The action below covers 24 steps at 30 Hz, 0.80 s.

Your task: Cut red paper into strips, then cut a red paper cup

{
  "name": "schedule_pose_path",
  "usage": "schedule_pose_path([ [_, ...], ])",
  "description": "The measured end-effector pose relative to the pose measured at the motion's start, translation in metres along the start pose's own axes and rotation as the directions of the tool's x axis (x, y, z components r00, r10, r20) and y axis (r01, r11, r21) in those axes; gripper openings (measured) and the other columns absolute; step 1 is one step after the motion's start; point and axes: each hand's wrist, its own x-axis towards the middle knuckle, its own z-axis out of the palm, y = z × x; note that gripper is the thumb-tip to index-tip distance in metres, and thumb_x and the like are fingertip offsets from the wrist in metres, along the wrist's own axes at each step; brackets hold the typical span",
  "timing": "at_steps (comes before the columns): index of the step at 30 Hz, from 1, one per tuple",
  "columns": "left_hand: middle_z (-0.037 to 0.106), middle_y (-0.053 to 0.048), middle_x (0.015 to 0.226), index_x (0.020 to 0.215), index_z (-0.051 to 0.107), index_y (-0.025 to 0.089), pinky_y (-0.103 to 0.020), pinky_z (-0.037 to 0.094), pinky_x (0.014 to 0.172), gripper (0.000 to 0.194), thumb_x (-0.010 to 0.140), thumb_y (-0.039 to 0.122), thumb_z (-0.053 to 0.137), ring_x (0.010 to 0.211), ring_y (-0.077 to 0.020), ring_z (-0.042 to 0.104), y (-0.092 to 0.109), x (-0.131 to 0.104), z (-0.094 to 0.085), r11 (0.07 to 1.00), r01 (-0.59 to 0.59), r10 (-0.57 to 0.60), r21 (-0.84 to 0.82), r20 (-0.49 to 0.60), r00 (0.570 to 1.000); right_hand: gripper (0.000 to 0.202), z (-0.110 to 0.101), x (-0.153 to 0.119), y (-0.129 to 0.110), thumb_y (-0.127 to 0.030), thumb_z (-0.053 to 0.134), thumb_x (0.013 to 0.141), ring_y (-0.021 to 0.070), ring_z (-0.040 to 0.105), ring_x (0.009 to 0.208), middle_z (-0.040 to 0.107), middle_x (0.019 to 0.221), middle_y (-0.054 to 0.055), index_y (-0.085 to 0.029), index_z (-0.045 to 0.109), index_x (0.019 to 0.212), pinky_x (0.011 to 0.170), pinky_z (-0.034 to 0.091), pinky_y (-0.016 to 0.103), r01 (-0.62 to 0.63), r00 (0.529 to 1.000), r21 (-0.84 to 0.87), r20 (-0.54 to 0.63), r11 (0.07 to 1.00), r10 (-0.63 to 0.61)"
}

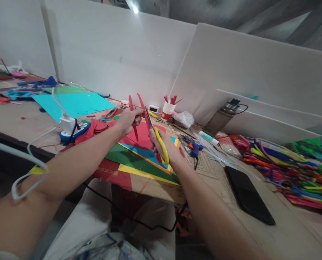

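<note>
My left hand (128, 122) is closed on red paper (131, 102), with narrow strips standing up above the fingers. In my right hand (169, 142) is a pair of scissors (164, 148) with yellow and red handles. Its blades point up and away, close beside a red strip (140, 102) near my left fingers. Whether the blades touch that strip I cannot tell. Below both hands lie red sheets (147, 134) on top of blue, orange, green (114, 154) and yellow paper.
Turquoise paper (79, 104) and a blue-and-white power strip (74, 133) lie left. A paper cup (168, 110) with red sticks stands behind. To the right are a blue glue gun (195, 148), a bottle (223, 117), a black phone (248, 195) and pipe cleaners (293, 169). A white cable (28, 159) hangs front left.
</note>
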Motion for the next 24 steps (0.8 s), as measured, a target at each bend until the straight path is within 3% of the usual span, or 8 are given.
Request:
schedule_pose_path([
  [7,0.051,0.002,0.050,0.062,0.050,0.014,-0.017,0.016,0.036,0.015,0.069,0.016,0.062,0.036,-0.0020,0.033,-0.001,-0.001,0.002,0.999,-0.028,0.029,0.027,-0.019,0.999,0.058,-0.001,0.001,0.000,-0.072,0.041,0.084,0.0092,0.050,0.039,0.055,0.063,-0.001,-0.020,0.055,0.106,0.034,0.042,0.020,-0.020,1.000,-0.016,0.012,1.000,0.020],
  [15,0.043,0.005,0.043,0.058,0.048,0.015,-0.018,0.014,0.036,0.017,0.070,0.015,0.060,0.035,-0.0025,0.031,-0.002,-0.006,0.007,0.998,-0.041,0.042,0.055,-0.012,0.999,0.061,-0.003,-0.001,-0.009,-0.074,0.037,0.085,0.0093,0.051,0.043,0.056,0.061,0.000,-0.019,0.056,0.104,0.038,0.039,0.018,-0.027,1.000,-0.092,-0.010,0.995,0.026],
  [20,0.043,0.005,0.045,0.057,0.046,0.015,-0.018,0.016,0.036,0.020,0.071,0.015,0.061,0.036,-0.0023,0.031,-0.003,-0.007,0.007,0.998,-0.050,0.051,0.047,-0.010,0.999,0.057,-0.003,-0.002,-0.011,-0.072,0.038,0.085,0.0099,0.054,0.049,0.056,0.063,0.001,-0.019,0.056,0.096,0.041,0.041,0.018,0.033,0.999,-0.083,-0.029,0.996,-0.036],
  [24,0.040,0.006,0.046,0.057,0.044,0.016,-0.017,0.017,0.037,0.021,0.070,0.014,0.061,0.036,-0.0013,0.029,-0.005,-0.005,0.006,0.999,-0.041,0.042,0.029,-0.004,0.999,0.056,-0.002,-0.003,-0.012,-0.072,0.038,0.085,0.0093,0.052,0.047,0.055,0.064,0.001,-0.019,0.054,0.093,0.041,0.040,0.018,0.004,1.000,-0.056,-0.027,0.998,-0.005],
])
